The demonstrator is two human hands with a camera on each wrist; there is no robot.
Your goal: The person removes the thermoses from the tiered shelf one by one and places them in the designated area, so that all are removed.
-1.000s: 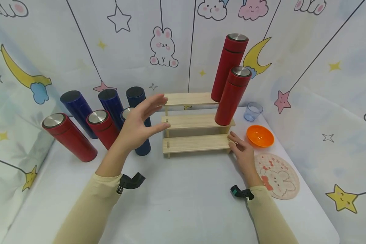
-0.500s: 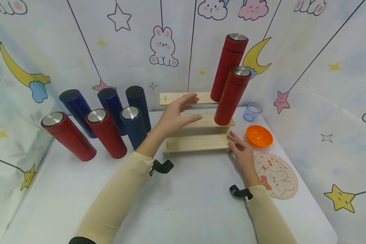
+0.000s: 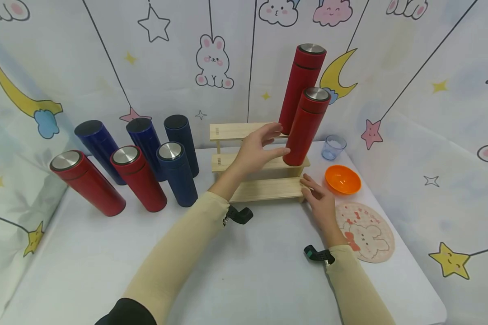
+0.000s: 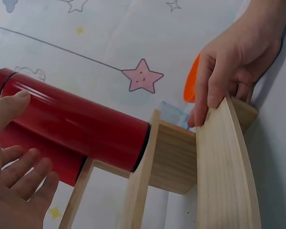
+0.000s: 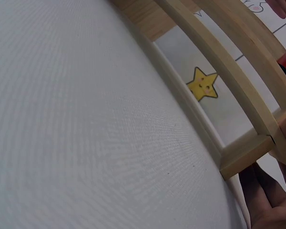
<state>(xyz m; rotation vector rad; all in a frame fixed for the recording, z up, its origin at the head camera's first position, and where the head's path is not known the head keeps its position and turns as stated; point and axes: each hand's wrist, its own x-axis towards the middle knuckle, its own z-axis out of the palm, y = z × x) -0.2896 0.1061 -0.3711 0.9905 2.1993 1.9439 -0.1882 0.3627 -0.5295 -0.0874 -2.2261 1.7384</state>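
Observation:
On the right end of a three-step wooden rack stand two red thermos flasks with silver lids. The front flask is on the middle step, the back flask on the top step. My left hand hovers beside the front flask, thumb and fingers spread apart; in the left wrist view a gap shows between its palm and the red flask. My right hand grips the right end of the lowest step, fingers curled over the board's end in the left wrist view.
At the left stand two more red flasks and several blue ones. Right of the rack are a small clear blue cup, an orange bowl and a round rabbit-print mat. A patterned cloth hangs behind the table.
My left hand has moved right, from near the blue flasks across the rack to the front red flask. The right hand keeps its place on the rack; the flasks have not moved.

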